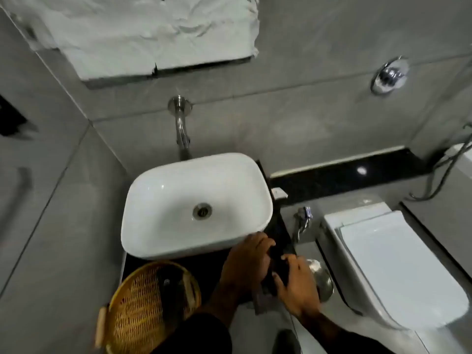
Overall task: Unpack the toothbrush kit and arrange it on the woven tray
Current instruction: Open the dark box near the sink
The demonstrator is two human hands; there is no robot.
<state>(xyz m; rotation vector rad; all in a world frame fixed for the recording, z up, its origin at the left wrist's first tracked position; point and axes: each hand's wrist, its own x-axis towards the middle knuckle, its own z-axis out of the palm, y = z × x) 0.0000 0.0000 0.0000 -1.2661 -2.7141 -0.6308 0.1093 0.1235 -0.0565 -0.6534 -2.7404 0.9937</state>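
The round woven tray (138,310) lies on the dark counter in front of the basin, at the lower left, with a dark item (169,284) resting in it. To its right both hands hold a slim black toothbrush kit package (278,267) between them, above the counter's right end. My left hand (247,261) grips its left side and my right hand (297,282) grips its right side. A greyish piece (263,300) hangs below the package. The image is blurred, so the package's details are unclear.
A white rectangular basin (158,233) fills the counter, with a wall spout (181,129) above it. A white toilet with its lid down (398,264) stands at the right. A metal tap (302,221) and a round steel object (323,277) sit between counter and toilet.
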